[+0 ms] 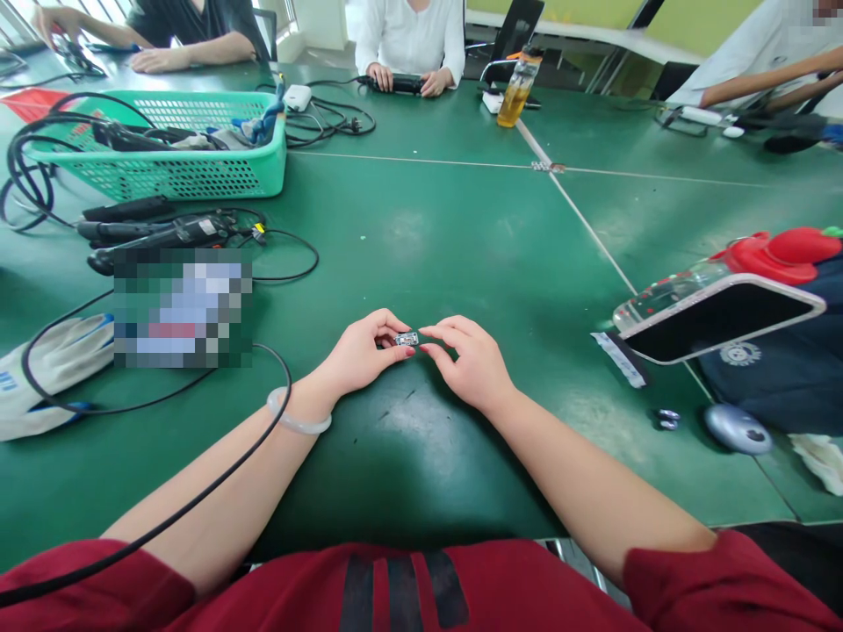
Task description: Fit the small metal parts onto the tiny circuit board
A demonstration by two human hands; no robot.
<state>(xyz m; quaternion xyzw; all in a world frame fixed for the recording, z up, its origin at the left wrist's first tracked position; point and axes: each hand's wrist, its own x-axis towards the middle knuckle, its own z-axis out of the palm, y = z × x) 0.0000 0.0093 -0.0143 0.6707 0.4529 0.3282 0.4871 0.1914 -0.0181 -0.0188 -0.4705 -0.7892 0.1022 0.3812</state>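
My left hand (363, 353) is closed in a pinch, thumb below and fingers above, around a small silver-and-black rectangular piece (407, 339). The piece is too small for me to tell its exact kind. From the other side, my right hand (466, 360) brings its thumb and fingertips together at the piece's right end, in a loose pinch. Both hands are just above the green tabletop (408, 263), in front of my body. A pale bangle (299, 417) circles my left wrist, and a black cable (224, 478) passes over that forearm.
At left are a green basket (198, 175) of cables, black devices (164, 230), a blurred-out screen (181, 307) and white gloves (59, 373). A phone (724, 320) leans against a red-lidded bottle (685, 285) at right, near a mouse (738, 428). Several people sit across the table.
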